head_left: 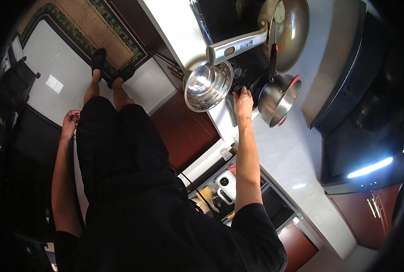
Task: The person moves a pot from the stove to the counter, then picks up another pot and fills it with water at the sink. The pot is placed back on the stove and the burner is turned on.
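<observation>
My right hand [243, 100] has its fingers on a black control knob [237, 89] at the front of the cooktop [248, 66]. Just behind it, a blue glow shows under a stainless steel pot [278, 100] with red-covered handles. Left of the hand sits a shiny metal bowl [208, 86]. A large wok [287, 37] stands farther along, its broad metal handle [237, 46] reaching over the bowl. A utensil with a black handle [273, 63] lies against the wok. My left hand [71, 120] hangs by my thigh with curled fingers; whether it holds anything is unclear.
A range hood [344, 81] with a lit lamp is beyond the light countertop [283, 146]. Below the counter, a shelf holds a white appliance [226, 185] and bags. Dark red cabinets [185, 131] line the front. A patterned mat [96, 27] lies on the floor.
</observation>
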`<state>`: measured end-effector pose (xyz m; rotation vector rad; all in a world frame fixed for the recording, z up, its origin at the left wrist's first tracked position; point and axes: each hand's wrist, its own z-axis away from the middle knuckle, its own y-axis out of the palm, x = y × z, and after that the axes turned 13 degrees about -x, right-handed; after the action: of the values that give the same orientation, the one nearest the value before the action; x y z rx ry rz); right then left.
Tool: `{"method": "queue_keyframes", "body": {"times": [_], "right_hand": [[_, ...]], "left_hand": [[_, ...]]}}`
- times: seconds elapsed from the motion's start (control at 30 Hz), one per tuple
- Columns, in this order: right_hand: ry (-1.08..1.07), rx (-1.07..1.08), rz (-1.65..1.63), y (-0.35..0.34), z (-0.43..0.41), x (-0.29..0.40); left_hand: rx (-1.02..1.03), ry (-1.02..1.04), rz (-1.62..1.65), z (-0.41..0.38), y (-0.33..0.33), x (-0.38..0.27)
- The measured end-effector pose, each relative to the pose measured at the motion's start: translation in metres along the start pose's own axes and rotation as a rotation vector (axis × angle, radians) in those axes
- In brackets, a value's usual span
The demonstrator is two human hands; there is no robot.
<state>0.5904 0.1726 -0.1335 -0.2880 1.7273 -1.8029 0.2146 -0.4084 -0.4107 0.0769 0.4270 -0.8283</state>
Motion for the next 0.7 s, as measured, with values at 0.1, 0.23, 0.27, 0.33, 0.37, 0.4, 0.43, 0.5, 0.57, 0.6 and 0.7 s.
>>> {"method": "queue_keyframes", "body": {"times": [0.1, 0.23, 0.27, 0.33, 0.37, 0.4, 0.43, 0.5, 0.57, 0.6, 0.7], "right_hand": [[-0.003, 0.008, 0.012, -0.002, -0.001, 0.000], [-0.011, 0.007, 0.024, -0.001, 0.000, 0.000], [-0.004, 0.018, 0.024, -0.002, 0.000, 0.001], [0.008, 0.032, 0.024, -0.002, -0.001, 0.002], [0.011, 0.035, 0.025, -0.002, -0.001, 0.001], [0.015, 0.040, 0.027, -0.001, -0.001, -0.001], [0.012, 0.032, 0.025, 0.001, 0.000, -0.002], [0.004, 0.015, 0.021, 0.002, 0.000, -0.003], [0.005, 0.028, 0.017, 0.001, -0.001, -0.002], [0.006, 0.036, 0.014, 0.000, -0.001, -0.002], [0.005, 0.029, 0.028, 0.001, -0.001, -0.002]], "left_hand": [[0.017, 0.028, -0.002, -0.005, 0.000, 0.010], [0.003, 0.011, 0.006, -0.006, 0.004, 0.015], [0.006, 0.010, 0.015, -0.006, 0.005, 0.016], [0.003, 0.010, 0.019, -0.006, 0.006, 0.017], [-0.002, 0.010, 0.016, -0.006, 0.007, 0.017], [-0.007, 0.009, 0.013, -0.005, 0.007, 0.018], [-0.011, 0.010, 0.013, -0.004, 0.008, 0.019], [-0.018, 0.013, 0.015, -0.003, 0.008, 0.020], [-0.030, 0.011, 0.026, -0.001, 0.010, 0.021], [-0.036, 0.010, 0.031, 0.000, 0.010, 0.021], [-0.040, 0.013, 0.018, 0.000, 0.010, 0.021]]}}
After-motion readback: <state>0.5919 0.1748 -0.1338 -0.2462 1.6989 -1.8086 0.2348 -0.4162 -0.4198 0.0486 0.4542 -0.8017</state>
